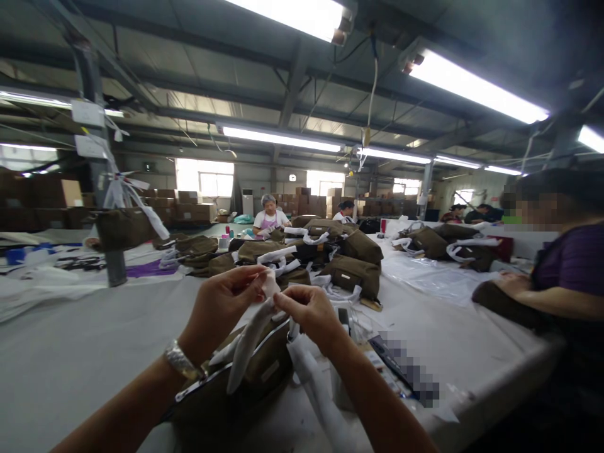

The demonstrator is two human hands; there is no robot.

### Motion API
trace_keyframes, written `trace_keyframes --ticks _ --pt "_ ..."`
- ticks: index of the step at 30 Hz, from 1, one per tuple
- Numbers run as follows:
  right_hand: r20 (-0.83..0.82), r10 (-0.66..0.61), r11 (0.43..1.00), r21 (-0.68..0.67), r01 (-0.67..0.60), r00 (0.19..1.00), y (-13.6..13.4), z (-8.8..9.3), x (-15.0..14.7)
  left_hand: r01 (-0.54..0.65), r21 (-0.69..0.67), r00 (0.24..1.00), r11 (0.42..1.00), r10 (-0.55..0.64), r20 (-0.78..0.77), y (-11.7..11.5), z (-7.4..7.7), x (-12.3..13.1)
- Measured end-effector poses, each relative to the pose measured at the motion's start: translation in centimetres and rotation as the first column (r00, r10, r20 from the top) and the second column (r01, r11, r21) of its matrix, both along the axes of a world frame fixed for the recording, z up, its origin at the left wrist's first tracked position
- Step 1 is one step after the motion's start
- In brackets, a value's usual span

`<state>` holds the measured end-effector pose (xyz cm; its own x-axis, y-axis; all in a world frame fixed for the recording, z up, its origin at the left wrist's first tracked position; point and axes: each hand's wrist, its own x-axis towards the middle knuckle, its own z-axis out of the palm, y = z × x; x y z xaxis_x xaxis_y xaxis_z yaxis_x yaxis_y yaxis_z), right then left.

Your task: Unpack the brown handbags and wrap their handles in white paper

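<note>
Just in front of me, an olive-brown handbag (250, 377) rests on the table, its zipper edge running along the top. White wrapping (252, 336) covers its handle, and a second wrapped strap (314, 384) hangs down on the right. My left hand (229, 299) pinches the upper end of a thin white wrapping sheet (270, 284) above the bag. Close beside it, my right hand (306, 311) pinches the same white wrapping lower down. A metal bracelet is around my left wrist.
A pile of similar bags (352, 274) lies ahead on the white table (70, 340). At right, a co-worker in a purple top (578, 264) handles a brown bag (504, 302). A metal post (113, 267) stands left. Small packets (384, 368) lie beside my right arm.
</note>
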<state>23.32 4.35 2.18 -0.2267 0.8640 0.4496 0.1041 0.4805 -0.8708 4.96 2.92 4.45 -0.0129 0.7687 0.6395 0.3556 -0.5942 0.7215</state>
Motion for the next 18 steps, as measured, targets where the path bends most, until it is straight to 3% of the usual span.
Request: trace_keyframes --ticks 4,7,11,15,18 --pt "0.027 0.037 0.999 -0.004 -0.037 0.999 0.3 0.2 0.2 -0.040 0.116 0.997 0.992 0.048 -0.062 0.0 -0.2 0.1" --pt "-0.070 0.093 0.995 -0.013 -0.094 0.993 0.3 0.2 -0.1 -0.067 0.249 0.981 0.966 0.109 -0.159 -0.1 -0.6 -0.1" --pt "-0.212 0.117 0.992 -0.015 -0.123 0.970 0.0 0.2 -0.6 -0.004 0.379 0.959 0.925 0.111 -0.260 -0.6 -0.8 -0.2" --pt "-0.235 0.103 0.995 0.033 -0.098 0.966 0.0 0.1 -0.8 -0.006 0.316 0.943 0.949 0.110 -0.315 -1.4 -0.2 -0.1" --pt "-0.164 0.039 0.992 0.127 -0.019 0.986 0.2 -0.2 -1.0 -0.041 0.200 0.965 0.979 0.090 -0.245 -1.4 0.6 -0.1"
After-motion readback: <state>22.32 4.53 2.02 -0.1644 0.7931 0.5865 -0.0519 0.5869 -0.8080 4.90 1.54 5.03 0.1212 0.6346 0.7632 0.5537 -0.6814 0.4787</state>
